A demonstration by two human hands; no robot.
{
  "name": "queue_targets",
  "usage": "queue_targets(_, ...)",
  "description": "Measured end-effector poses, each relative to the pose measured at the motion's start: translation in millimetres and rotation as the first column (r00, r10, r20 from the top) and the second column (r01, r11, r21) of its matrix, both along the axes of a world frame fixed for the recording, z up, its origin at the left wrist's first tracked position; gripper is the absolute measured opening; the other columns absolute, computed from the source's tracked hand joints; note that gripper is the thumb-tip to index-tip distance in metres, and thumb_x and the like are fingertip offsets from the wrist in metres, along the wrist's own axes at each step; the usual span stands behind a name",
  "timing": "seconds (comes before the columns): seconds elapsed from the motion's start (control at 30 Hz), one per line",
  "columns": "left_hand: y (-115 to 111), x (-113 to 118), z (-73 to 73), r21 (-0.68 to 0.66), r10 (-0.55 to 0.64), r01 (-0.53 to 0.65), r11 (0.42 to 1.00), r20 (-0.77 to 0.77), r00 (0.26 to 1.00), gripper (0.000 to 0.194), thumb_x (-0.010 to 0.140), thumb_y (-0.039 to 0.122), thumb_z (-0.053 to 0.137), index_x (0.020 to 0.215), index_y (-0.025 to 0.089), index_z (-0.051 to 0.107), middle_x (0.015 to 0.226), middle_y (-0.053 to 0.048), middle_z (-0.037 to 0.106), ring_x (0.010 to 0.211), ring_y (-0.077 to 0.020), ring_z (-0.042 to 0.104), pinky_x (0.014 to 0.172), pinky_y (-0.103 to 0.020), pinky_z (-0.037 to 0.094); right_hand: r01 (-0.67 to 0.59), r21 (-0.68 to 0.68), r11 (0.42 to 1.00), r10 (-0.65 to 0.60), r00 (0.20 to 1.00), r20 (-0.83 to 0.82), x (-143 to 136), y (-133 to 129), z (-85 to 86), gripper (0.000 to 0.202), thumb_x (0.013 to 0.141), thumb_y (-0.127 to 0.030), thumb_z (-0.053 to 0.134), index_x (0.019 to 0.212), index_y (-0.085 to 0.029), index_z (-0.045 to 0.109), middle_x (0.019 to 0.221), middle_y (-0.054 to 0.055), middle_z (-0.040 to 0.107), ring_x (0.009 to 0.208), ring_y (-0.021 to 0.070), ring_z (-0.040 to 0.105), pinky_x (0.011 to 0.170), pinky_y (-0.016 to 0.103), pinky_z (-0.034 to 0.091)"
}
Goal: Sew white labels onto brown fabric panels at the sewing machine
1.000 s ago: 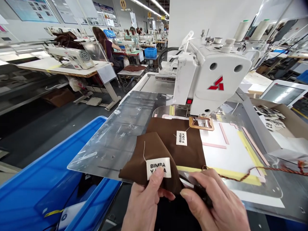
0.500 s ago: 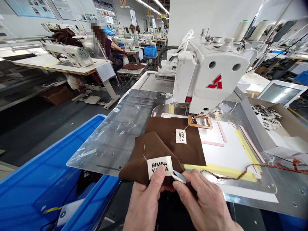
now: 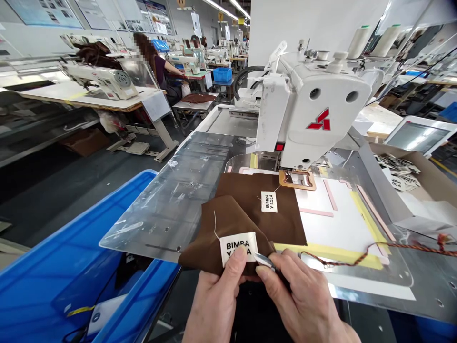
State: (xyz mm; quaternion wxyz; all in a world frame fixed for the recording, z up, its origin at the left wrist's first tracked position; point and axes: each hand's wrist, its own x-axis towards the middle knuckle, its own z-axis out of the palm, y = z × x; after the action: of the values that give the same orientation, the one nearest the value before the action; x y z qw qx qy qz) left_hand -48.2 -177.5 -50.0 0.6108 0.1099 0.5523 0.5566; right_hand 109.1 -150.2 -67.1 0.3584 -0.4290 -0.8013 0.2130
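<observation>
My left hand (image 3: 217, 300) pinches a brown fabric piece (image 3: 223, 214), its thumb pressing on the lower part of a white label (image 3: 232, 243) lettered BIMBA Y LOLA. A loose white thread rises from the label's left side. In my right hand (image 3: 303, 290) are small metal snips (image 3: 264, 261), their tips at the label's right edge. Behind, a second brown piece (image 3: 282, 221) lies flat on the machine plate, with its own label (image 3: 269, 202) and thread ends. A copper-coloured frame (image 3: 297, 180) sits at that piece's upper right corner, under the sewing machine head (image 3: 317, 105).
A blue bin (image 3: 71, 247) stands at the left. At the right is a cardboard box (image 3: 421, 190) of labels beside a screen (image 3: 417, 138). A twisted cord (image 3: 360, 257) crosses the plate's right side. Another person (image 3: 160, 66) sits farther back.
The snips' blades, apart before, are now closer together at the label's right edge. Both hands and the held fabric have otherwise hardly moved.
</observation>
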Motion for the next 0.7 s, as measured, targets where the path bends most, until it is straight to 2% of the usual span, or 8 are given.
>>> queue_targets(0.2,0,1,2.3,0.044,-0.002,0.002,0.999,0.004,1.0,0.05,0.081,0.048,0.089,0.115,0.015,0.072,0.117,-0.013,0.075,0.115,-0.0347,0.069,0.088,-0.039,0.063,-0.014,-0.055,0.998,0.011,0.999,-0.053,1,0,0.1,0.017,0.108,-0.03,0.056,0.094,-0.023,0.062,0.075,-0.003,0.061,0.061,0.0128,0.062,0.056,0.025,0.044)
queue_targets(0.33,-2,0,1.0,0.039,0.005,-0.005,0.999,0.006,1.0,0.053,0.082,0.048,0.088,0.121,0.015,0.071,0.117,-0.014,0.075,0.11,-0.0346,0.071,0.086,-0.042,0.063,0.04,-0.095,0.995,-0.052,0.99,-0.13,3,-1,0.9,0.016,0.107,-0.03,0.058,0.093,-0.023,0.064,0.074,-0.003,0.063,0.061,0.0121,0.061,0.06,0.023,0.048)
queue_targets(0.43,-2,0,-0.4,0.03,-0.002,0.003,1.0,-0.013,1.0,0.054,0.085,0.05,0.086,0.123,0.016,0.07,0.118,-0.014,0.075,0.104,-0.0323,0.073,0.081,-0.04,0.063,0.117,-0.152,0.981,-0.136,0.984,-0.118,2,-1,4.3,0.015,0.103,-0.038,0.063,0.096,-0.024,0.063,0.072,-0.004,0.067,0.058,0.0129,0.062,0.055,0.022,0.049)
queue_targets(0.57,0,1,-1.1,0.056,0.005,-0.006,0.998,0.009,1.0,0.054,0.085,0.049,0.086,0.125,0.017,0.07,0.119,-0.012,0.074,0.103,-0.0299,0.073,0.079,-0.036,0.062,0.215,-0.297,0.93,-0.24,0.969,-0.051,-6,6,12.1,0.028,0.095,-0.05,0.07,0.104,-0.025,0.062,0.076,-0.003,0.073,0.057,0.015,0.065,0.051,0.024,0.05)
queue_targets(0.7,3,-1,1.0,0.078,-0.012,0.011,0.997,0.02,1.0,0.048,0.088,0.05,0.083,0.118,0.013,0.072,0.116,-0.015,0.073,0.099,-0.0303,0.071,0.073,-0.037,0.062,0.286,-0.416,0.863,-0.341,0.938,-0.06,-10,13,15.2,0.027,0.1,-0.051,0.06,0.105,-0.025,0.064,0.078,-0.001,0.073,0.061,0.0169,0.066,0.056,0.026,0.052)
